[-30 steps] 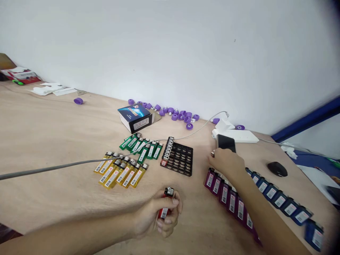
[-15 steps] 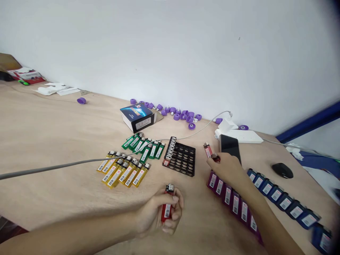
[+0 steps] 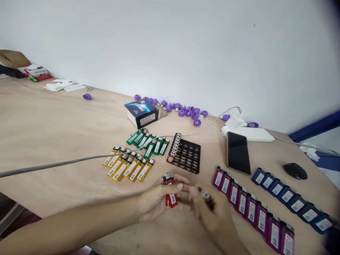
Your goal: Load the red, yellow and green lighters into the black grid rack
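Note:
My left hand (image 3: 152, 200) is closed around red lighters (image 3: 172, 198) standing upright, with their metal tops showing; they look like two side by side. Close beside it on the right, my right hand (image 3: 215, 216) grips another red lighter (image 3: 208, 199), smeared by motion. The fingertips of both hands nearly meet or touch; I cannot tell which. Beyond them lies a black gridded tray (image 3: 198, 161), its left column filled with lighters whose metal tops show, a red one (image 3: 170, 159) at the near end.
Yellow lighters (image 3: 130, 168) and green lighters (image 3: 148, 141) lie left of the tray; purple lighters (image 3: 243, 203) and blue lighters (image 3: 287, 194) form rows at right. A grey cable (image 3: 79, 160) crosses the table. Behind are a box (image 3: 143, 111), purple caps (image 3: 188, 112), a phone (image 3: 238, 152) and a mouse (image 3: 295, 170).
My right hand has come from beside the phone down and left to my left hand. A second red lighter now shows in my left hand. The view has shifted slightly.

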The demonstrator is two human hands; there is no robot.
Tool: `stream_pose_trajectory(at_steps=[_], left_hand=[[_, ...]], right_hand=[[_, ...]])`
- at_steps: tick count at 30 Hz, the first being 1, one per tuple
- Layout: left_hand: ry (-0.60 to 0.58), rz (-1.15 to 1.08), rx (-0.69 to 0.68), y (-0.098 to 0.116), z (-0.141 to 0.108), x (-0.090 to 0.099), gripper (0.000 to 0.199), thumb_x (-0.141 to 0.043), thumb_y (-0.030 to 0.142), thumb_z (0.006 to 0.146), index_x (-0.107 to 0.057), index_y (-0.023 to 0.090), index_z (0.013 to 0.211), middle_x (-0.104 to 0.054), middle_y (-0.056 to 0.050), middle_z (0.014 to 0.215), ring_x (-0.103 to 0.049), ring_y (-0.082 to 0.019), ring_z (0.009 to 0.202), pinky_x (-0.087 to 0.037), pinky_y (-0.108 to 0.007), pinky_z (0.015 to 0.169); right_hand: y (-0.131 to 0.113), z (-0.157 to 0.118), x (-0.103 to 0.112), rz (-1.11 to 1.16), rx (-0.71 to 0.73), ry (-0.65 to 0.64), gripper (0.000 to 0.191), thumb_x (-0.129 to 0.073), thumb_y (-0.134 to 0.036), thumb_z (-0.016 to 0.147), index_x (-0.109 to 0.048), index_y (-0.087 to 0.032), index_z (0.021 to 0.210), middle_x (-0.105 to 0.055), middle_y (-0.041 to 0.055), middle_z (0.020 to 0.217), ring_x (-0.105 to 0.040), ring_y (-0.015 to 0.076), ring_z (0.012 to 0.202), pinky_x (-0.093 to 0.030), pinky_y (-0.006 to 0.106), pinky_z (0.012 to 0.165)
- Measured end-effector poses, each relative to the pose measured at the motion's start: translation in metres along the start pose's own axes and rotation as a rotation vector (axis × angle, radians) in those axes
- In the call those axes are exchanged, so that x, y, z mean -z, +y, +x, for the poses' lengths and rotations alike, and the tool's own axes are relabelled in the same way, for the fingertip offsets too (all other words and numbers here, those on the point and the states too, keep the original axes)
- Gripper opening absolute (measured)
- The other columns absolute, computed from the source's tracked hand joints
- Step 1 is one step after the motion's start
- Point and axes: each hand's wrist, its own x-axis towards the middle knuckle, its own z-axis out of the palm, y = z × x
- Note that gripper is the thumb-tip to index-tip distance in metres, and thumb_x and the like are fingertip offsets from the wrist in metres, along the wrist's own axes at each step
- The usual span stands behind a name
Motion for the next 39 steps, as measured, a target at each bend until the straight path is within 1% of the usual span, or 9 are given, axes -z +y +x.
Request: stream_pose_trajectory(at_steps=[3,6,9,14,20,24,27,33,39], left_hand=[[0.021,0.073,-0.041,0.002,0.0,-0.003,0.041,-0.09,0.033,0.069,-0.06,0.015,0.09,-0.071,-0.006,0.084,-0.067,-0.018,0.075,-0.053,-0.031,0.068],[0.007,0.189,-0.051,0.003,-0.001,-0.006,0.045,-0.087,0.044,0.071,-0.052,0.017,0.082,-0.055,0.006,0.057,-0.043,-0.005,0.046,-0.04,-0.02,0.05],[-0.074,0.366,-0.016,0.0,-0.003,-0.005,0.053,-0.077,0.062,0.075,-0.046,0.02,0.073,-0.036,0.012,0.042,-0.027,-0.004,0.036,-0.03,-0.019,0.039],[-0.074,0.665,-0.109,-0.009,-0.005,-0.003,0.053,-0.07,0.067,0.079,-0.048,0.019,0.071,-0.04,0.01,0.043,-0.032,-0.005,0.033,-0.028,-0.019,0.035],[-0.014,0.515,-0.155,-0.015,-0.003,-0.003,0.057,-0.073,0.068,0.075,-0.047,0.02,0.094,-0.04,0.014,0.04,-0.03,-0.006,0.031,-0.031,-0.019,0.035],[-0.038,0.498,-0.117,-0.013,-0.004,-0.002,0.052,-0.073,0.064,0.078,-0.048,0.019,0.085,-0.04,0.013,0.039,-0.029,-0.005,0.032,-0.03,-0.019,0.037],[-0.056,0.497,-0.126,-0.013,-0.005,-0.003,0.05,-0.074,0.063,0.079,-0.048,0.02,0.082,-0.039,0.013,0.038,-0.028,-0.004,0.031,-0.029,-0.019,0.036],[-0.009,0.465,-0.133,-0.012,-0.006,-0.005,0.058,-0.078,0.057,0.077,-0.05,0.018,0.11,-0.043,0.014,0.042,-0.029,-0.006,0.033,-0.029,-0.019,0.037],[-0.012,0.474,-0.076,-0.01,-0.006,-0.006,0.053,-0.076,0.065,0.075,-0.052,0.018,0.079,-0.037,0.012,0.039,-0.026,-0.004,0.032,-0.027,-0.019,0.036]], right_hand=[[-0.01,0.009,0.0,0.479,-0.166,0.019,0.04,-0.056,-0.061,0.091,-0.065,-0.023,0.083,-0.044,-0.0066,0.054,-0.029,0.0068,0.04,-0.027,0.019,0.039],[-0.009,0.014,-0.013,0.657,-0.086,0.11,0.036,-0.065,-0.058,0.087,-0.063,-0.023,0.082,-0.053,-0.0032,0.066,-0.05,0.0113,0.054,-0.047,0.024,0.052],[-0.001,0.015,-0.028,0.664,-0.002,0.209,0.032,-0.064,-0.054,0.091,-0.059,-0.024,0.079,-0.054,-0.0033,0.069,-0.057,0.0138,0.062,-0.053,0.028,0.061],[0.005,0.017,-0.037,0.637,0.025,0.186,0.025,-0.065,-0.047,0.093,-0.058,-0.025,0.085,-0.057,-0.0036,0.075,-0.062,0.0142,0.07,-0.055,0.028,0.066],[0.01,0.024,-0.027,0.438,-0.065,-0.012,0.034,-0.073,-0.05,0.085,-0.06,-0.025,0.105,-0.071,0.0006,0.079,-0.061,0.0131,0.058,-0.05,0.023,0.051],[0.013,0.024,-0.024,0.389,-0.088,0.029,0.039,-0.058,-0.059,0.093,-0.061,-0.023,0.106,-0.073,0.0027,0.081,-0.046,0.0077,0.04,-0.033,0.018,0.034],[0.008,0.022,-0.024,0.352,-0.104,0.038,0.044,-0.055,-0.064,0.092,-0.061,-0.022,0.105,-0.073,0.0037,0.08,-0.048,0.0084,0.04,-0.029,0.017,0.031],[0.001,0.023,-0.021,0.302,-0.085,-0.041,0.045,-0.067,-0.059,0.086,-0.06,-0.023,0.112,-0.072,0.0031,0.084,-0.043,0.0057,0.042,-0.03,0.015,0.033],[0.009,0.026,-0.022,0.307,-0.11,0.012,0.048,-0.055,-0.065,0.091,-0.063,-0.02,0.106,-0.072,0.0035,0.079,-0.046,0.0082,0.041,-0.033,0.017,0.032]])
